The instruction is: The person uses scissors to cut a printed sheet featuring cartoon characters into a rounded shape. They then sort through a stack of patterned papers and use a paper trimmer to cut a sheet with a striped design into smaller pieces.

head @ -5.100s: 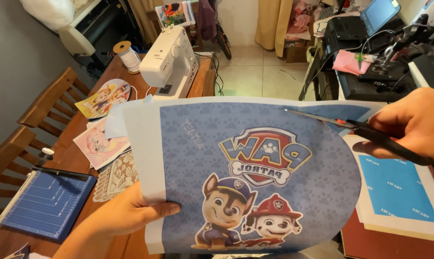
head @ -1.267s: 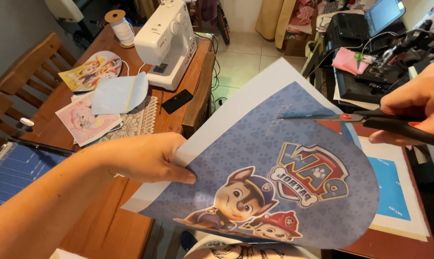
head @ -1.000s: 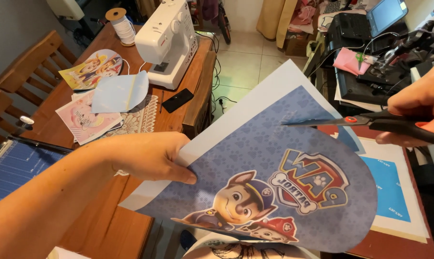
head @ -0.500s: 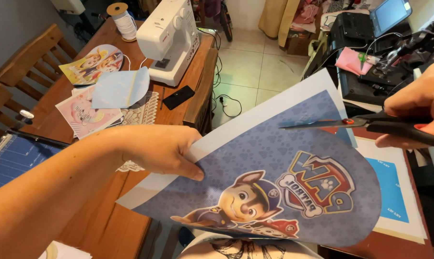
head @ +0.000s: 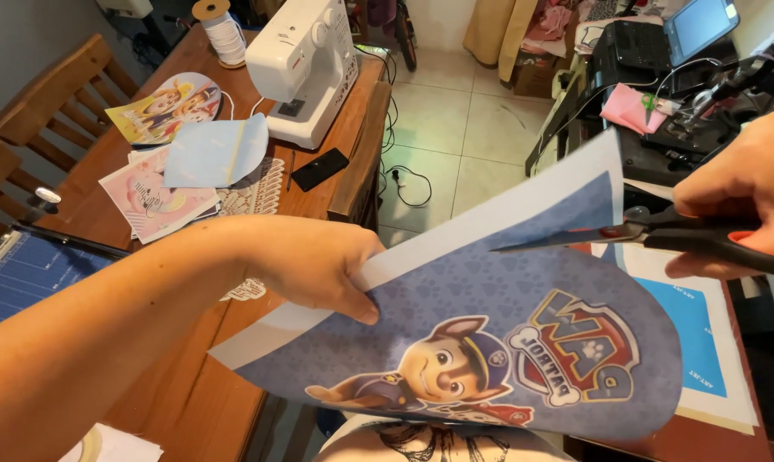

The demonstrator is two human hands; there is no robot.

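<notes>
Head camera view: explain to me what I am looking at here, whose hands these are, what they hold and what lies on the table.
This picture comes from a camera worn on a person's head, looking down, so both bare hands are that person's own. The left hand pinches the white edge of a large printed sheet, blue with cartoon dogs and a badge. The right hand grips scissors with dark handles; their blades lie at the sheet's upper edge, along the line between blue print and white margin.

On the wooden table at the left stand a white sewing machine and a spool of white thread. Near them lie a pale blue cut-out, a few cartoon prints, a small black device and a blue cutting board. At the right lies another sheet with a blue panel.
</notes>
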